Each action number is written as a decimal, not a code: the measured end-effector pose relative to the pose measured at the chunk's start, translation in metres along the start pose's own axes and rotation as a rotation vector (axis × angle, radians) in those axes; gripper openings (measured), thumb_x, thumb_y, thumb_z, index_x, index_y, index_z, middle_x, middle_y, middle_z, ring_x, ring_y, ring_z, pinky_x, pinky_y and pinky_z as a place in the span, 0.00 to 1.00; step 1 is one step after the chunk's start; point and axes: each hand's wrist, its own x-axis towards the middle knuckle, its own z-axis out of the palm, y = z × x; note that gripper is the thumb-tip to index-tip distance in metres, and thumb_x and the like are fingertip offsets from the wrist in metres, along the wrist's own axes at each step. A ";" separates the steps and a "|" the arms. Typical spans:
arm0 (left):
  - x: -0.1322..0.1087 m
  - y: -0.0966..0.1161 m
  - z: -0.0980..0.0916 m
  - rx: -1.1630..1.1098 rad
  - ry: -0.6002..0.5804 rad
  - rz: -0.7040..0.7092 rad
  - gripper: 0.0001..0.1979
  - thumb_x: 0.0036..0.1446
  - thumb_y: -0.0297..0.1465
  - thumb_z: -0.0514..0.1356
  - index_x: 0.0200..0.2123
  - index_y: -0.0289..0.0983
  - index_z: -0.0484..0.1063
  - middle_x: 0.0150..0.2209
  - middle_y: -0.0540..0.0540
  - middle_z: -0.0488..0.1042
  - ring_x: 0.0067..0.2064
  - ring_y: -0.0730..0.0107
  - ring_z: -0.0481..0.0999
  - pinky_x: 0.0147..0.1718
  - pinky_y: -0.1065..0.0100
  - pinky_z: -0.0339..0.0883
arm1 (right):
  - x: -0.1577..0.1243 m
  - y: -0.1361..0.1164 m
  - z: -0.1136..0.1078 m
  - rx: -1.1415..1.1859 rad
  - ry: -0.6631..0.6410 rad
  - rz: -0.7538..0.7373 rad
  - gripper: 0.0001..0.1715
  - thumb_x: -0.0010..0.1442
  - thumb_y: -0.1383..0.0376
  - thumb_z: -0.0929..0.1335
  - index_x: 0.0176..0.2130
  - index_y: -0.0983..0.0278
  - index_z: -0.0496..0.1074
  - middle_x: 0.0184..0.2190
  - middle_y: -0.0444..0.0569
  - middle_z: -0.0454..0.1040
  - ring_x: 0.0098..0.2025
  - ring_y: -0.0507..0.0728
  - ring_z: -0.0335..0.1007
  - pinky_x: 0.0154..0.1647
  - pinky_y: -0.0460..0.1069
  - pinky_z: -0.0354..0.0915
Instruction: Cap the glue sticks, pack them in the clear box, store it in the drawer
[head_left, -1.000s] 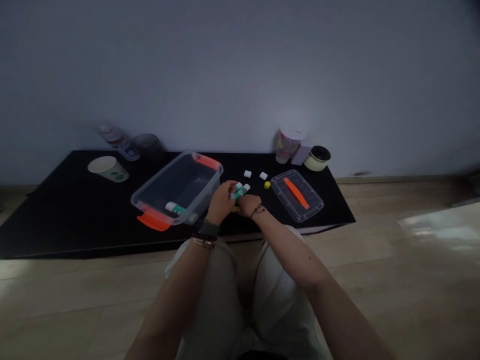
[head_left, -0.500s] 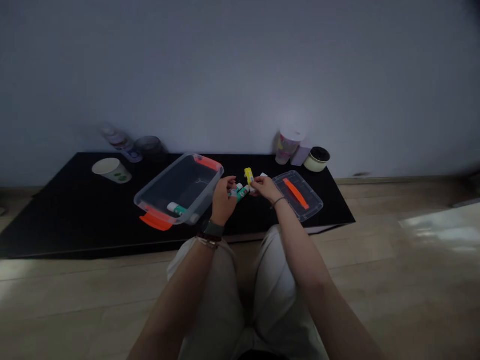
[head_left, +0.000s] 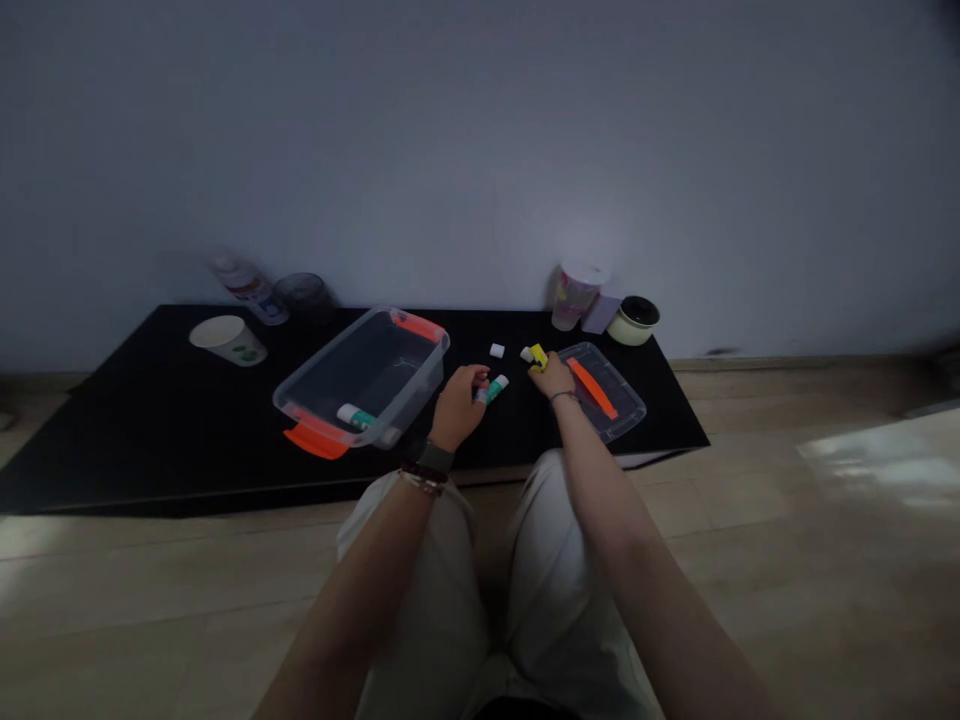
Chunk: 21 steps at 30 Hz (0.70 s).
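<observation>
- Pinching a yellow stick [head_left: 538,356] in my right hand [head_left: 553,376], fingers pressed together on it, just above the black tabletop [head_left: 210,430] and right beside the clear lid [head_left: 626,402].
- My left hand [head_left: 459,405] is kinda curled up near the middle, right at a green tube [head_left: 496,388] with a white end. Can't tell if I've really got a grip on it, my fingers hide part of it.
- One white cap [head_left: 497,351] sits on its own between my hands, a bit farther back. Another white cap [head_left: 526,354] is right up by the yellow stick.
- The lid lies flat on the right, orange handle [head_left: 592,388] facing up.
- Over on my left is the open clear box [head_left: 412,392], orange latches [head_left: 315,436] at its ends. There's a green and white tube [head_left: 356,416] lying inside near the close end.
- Back left: a paper cup [head_left: 231,342] with green leaves on it, a blurry bottle [head_left: 253,292] and a dark round container [head_left: 304,294].
- Back right: a see-through cup [head_left: 574,300], a pale purple box [head_left: 602,312] and a cream pot [head_left: 631,326] with a dark top, all bunched together.
</observation>
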 end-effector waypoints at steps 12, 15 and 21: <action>-0.002 -0.004 0.002 0.028 -0.078 -0.017 0.20 0.51 0.18 0.56 0.47 0.36 0.71 0.41 0.45 0.74 0.43 0.65 0.77 0.46 0.62 0.71 | 0.000 -0.010 0.005 -0.015 -0.004 -0.038 0.25 0.60 0.53 0.71 0.50 0.67 0.74 0.48 0.61 0.78 0.50 0.62 0.76 0.44 0.49 0.68; -0.001 -0.008 0.006 0.002 -0.082 -0.032 0.20 0.54 0.21 0.57 0.50 0.36 0.70 0.43 0.43 0.73 0.43 0.65 0.77 0.44 0.63 0.72 | -0.005 -0.017 0.006 0.177 -0.075 -0.191 0.22 0.61 0.51 0.70 0.43 0.67 0.77 0.39 0.54 0.80 0.42 0.57 0.77 0.39 0.46 0.66; 0.001 -0.020 0.010 0.018 -0.081 -0.010 0.23 0.51 0.20 0.58 0.52 0.35 0.71 0.45 0.41 0.74 0.46 0.62 0.75 0.47 0.61 0.71 | -0.022 -0.036 0.018 0.516 -0.282 -0.381 0.23 0.57 0.48 0.71 0.34 0.66 0.76 0.24 0.43 0.73 0.26 0.50 0.67 0.29 0.44 0.61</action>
